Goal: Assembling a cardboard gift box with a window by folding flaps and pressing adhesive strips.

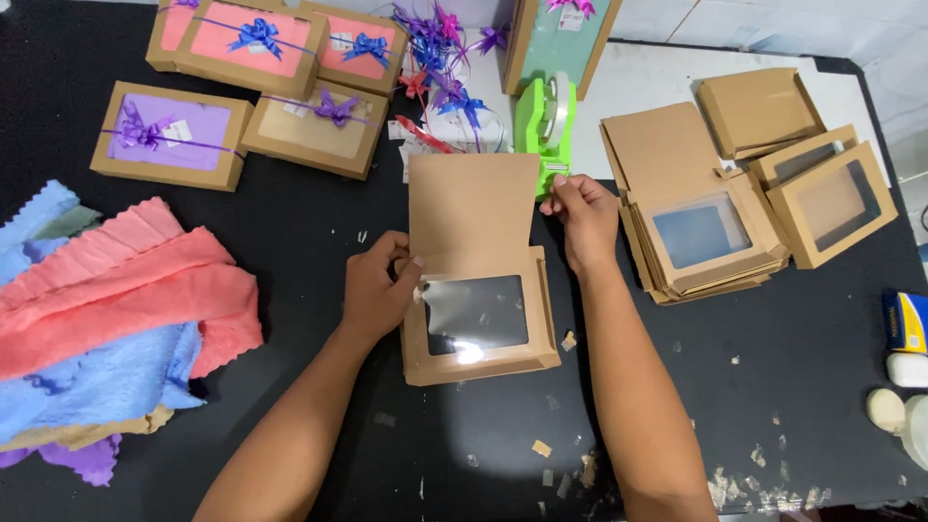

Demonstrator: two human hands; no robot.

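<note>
Sitting btwn hands: kraft window box (pixel 478 319).

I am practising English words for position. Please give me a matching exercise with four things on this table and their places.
Things:
1. green tape dispenser
2. pile of cloths
3. stack of flat window boxes
4. purple gift box

Places:
A. left edge, in front of the finished boxes
B. right of the right hand
C. far left, tied with a ribbon
D. just beyond the right hand's fingertips

Pairs: 1-D, 2-A, 3-B, 4-C
</note>
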